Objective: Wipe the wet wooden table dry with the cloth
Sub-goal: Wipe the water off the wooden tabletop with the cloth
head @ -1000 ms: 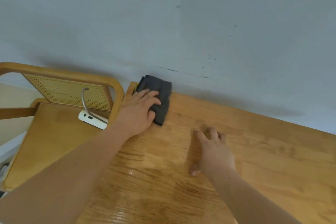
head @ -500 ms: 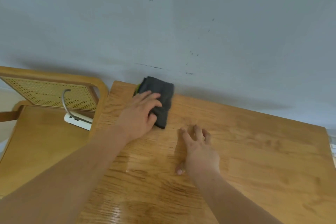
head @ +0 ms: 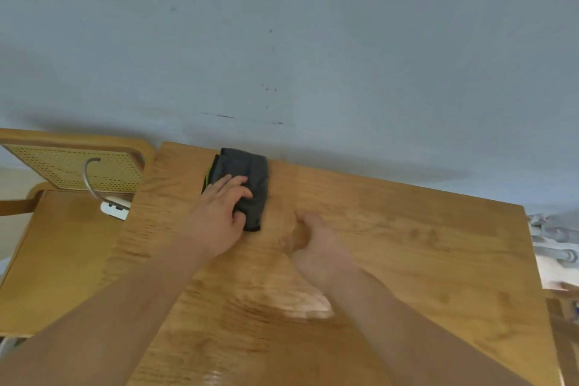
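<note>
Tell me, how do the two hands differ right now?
The left hand lies flat on the folded dark cloth near the wall; the right hand touches no cloth. The left hand looks sharp, fingers spread forward; the right hand is blurred. Both are bare, over the wooden table.

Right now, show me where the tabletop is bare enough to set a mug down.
The wooden table is bare from the right hand to its right edge. A narrow strip lies free between the grey cloth and the left edge. The middle is crowded: the left hand presses the cloth beside the right hand.
</note>
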A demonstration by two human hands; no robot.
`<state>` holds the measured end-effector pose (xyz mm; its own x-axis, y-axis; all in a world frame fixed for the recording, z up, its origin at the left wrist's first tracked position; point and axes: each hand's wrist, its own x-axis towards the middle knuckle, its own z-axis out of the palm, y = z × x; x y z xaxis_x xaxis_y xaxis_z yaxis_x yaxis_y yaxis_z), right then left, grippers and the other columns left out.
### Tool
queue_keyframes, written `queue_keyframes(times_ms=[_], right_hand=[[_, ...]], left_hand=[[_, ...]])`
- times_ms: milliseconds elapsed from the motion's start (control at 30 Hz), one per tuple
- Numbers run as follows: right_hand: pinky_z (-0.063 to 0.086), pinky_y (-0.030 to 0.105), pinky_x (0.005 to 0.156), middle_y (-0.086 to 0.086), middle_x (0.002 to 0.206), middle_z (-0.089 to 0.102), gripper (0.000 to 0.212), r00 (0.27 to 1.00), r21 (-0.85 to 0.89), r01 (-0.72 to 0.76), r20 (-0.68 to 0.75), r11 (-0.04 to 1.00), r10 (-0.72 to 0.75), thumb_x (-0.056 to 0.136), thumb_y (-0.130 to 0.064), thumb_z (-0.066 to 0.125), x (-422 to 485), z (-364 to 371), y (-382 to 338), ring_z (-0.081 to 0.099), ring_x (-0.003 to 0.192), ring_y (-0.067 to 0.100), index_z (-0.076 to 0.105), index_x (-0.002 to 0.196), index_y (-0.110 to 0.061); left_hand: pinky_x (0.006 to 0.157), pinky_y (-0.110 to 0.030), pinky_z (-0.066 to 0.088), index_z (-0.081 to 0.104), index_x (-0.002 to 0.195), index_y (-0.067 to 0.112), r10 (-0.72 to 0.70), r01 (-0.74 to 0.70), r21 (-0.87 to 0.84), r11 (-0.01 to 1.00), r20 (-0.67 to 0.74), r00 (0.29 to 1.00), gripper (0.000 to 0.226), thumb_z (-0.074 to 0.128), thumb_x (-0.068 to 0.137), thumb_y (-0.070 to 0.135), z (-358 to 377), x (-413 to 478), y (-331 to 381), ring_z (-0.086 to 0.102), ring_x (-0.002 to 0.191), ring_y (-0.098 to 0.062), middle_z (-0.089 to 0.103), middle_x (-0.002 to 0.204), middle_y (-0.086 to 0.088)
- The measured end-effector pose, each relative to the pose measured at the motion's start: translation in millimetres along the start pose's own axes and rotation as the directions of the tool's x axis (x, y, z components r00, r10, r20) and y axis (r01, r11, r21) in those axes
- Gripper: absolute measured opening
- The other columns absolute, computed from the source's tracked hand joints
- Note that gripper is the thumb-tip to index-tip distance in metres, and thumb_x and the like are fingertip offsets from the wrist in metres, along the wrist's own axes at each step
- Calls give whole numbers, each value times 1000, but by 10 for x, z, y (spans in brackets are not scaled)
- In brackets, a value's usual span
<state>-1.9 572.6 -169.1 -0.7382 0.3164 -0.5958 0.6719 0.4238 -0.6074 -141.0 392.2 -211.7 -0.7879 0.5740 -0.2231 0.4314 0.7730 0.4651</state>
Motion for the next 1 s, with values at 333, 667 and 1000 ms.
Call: queue_keyframes(times_ms=[333, 667, 1000], right_hand=[[61, 53, 84, 11, 88, 75, 25, 987, 428, -49, -119, 902, 111, 99, -22, 55, -536, -1332, 1340, 71, 87, 39, 75, 91, -35], [51, 34, 70, -1, 102, 70, 8, 920, 182, -167, -325, 969, 220, 98, -20, 62, -858, -2193, 2264, 64, 90, 19, 66, 102, -25], [51, 43, 85, 12, 149, 51, 128, 909, -488, -411, -156, 770, 386, 79, -63, 77, -454, -2560, 2436, 60, 125, 30, 0, 160, 0]], left_hand=[[128, -47, -1, 40, 146, 30, -336, 336, -27, 942, -153, 929, 45, 41, 102, 23, 922, 258, 1875, -1, 158, -23, 14, 170, 8], [128, -40, -2, 47, 144, 33, 461, -501, 60, 863, 310, 831, 44, 47, 101, 24, 1831, 35, 3554, 2, 157, -13, 22, 167, 16], [127, -37, 17, 51, 133, 37, 190, -208, 103, 973, 162, 968, 39, 52, 97, 22, 1366, 576, 2957, 10, 155, -10, 27, 164, 17]])
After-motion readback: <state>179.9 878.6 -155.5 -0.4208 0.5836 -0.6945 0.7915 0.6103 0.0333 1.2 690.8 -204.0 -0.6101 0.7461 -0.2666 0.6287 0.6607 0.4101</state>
